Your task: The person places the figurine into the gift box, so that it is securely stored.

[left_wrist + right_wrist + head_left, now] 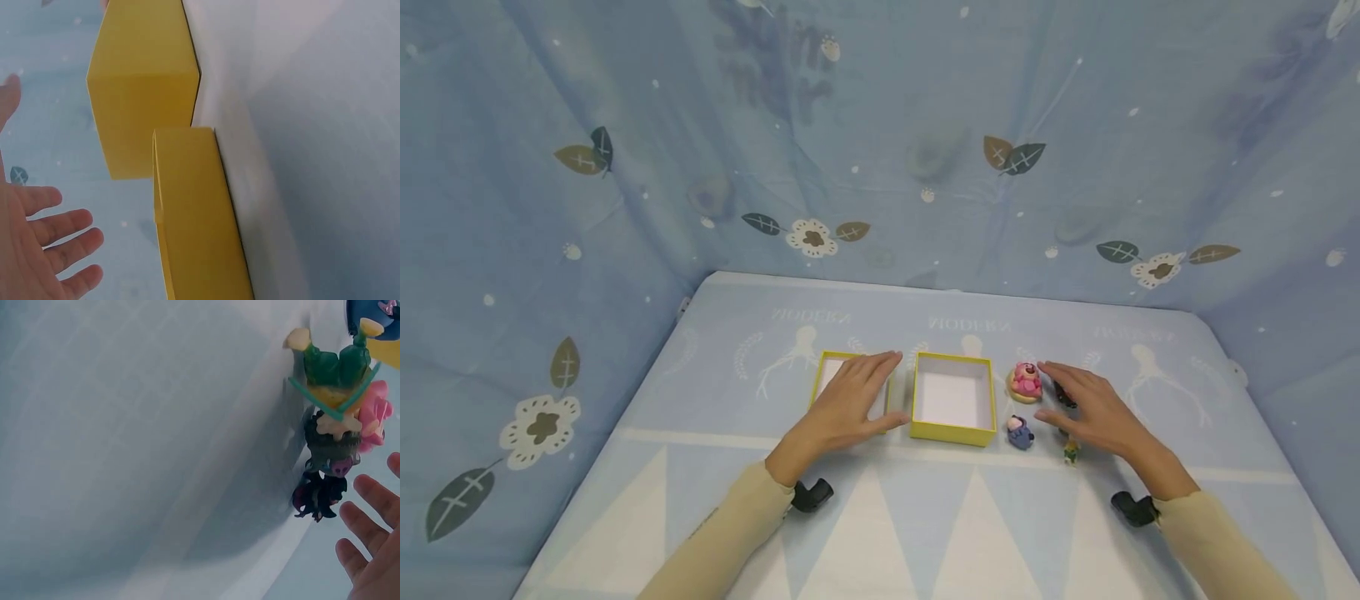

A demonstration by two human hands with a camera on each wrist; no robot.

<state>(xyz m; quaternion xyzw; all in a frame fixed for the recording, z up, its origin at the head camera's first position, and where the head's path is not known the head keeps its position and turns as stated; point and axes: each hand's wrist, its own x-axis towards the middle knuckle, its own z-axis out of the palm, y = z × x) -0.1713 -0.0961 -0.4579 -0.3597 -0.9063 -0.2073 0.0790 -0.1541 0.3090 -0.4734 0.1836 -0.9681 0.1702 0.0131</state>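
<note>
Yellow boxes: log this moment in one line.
left hand: over shallow yellow cardboard box; right hand: beside rounded pink plastic figurine; deeper square yellow cardboard box: between hands; grip: none

A: that box (pixel 952 436), what colour?
B: yellow outside, white inside. one toy (pixel 1026 382) is pink, worktop (pixel 707 400) pale blue with white triangles (pixel 976 550).
A: and the curtain (pixel 880 100)?
B: blue, white flowers (pixel 812 238), brown-and-green leaves (pixel 1024 158).

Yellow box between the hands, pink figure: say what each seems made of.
Yellow box: probably cardboard, smooth and matte, given its thin, straight walls and crisp edges. Pink figure: likely moulded plastic or resin, given its rounded, sculpted forms; finish unclear.
</note>
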